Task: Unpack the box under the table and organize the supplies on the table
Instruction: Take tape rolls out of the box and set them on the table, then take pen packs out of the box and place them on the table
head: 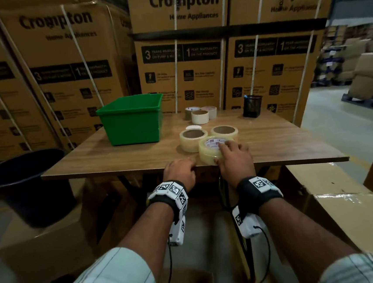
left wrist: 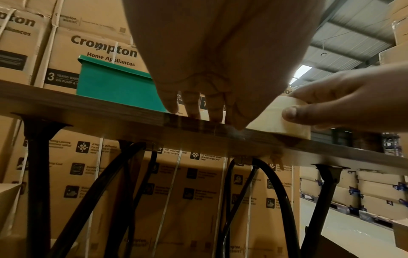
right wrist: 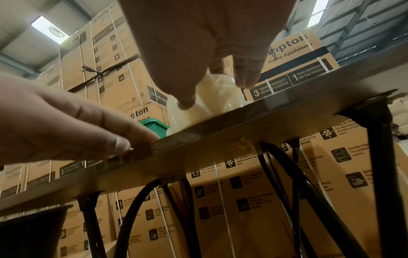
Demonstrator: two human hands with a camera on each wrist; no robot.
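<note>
Right hand (head: pixel 234 159) clamped on a clear tape roll (head: pixel 211 152) at the near edge of the wooden table (head: pixel 114 157), lower centre of the head view: thumb against the roll's side, fingers over its labelled top. Left hand (head: pixel 180 171) just left of it, holding nothing, fingertips (left wrist: pixel 194 111) down on the table edge, loosely bent. Two more clear rolls (head: pixel 193 138) directly behind, touching or nearly touching the held one; hard to say from this angle. Farther back, mid-frame, three paler rolls (head: pixel 200 116) grouped together. Green bin (head: pixel 131 119) left of centre, black mesh pen cup (head: pixel 252 105) to the right. Black bucket (head: pixel 22 175) at lower left, beside the table. Stacked cartons (head: pixel 182 39) across the top.
</note>
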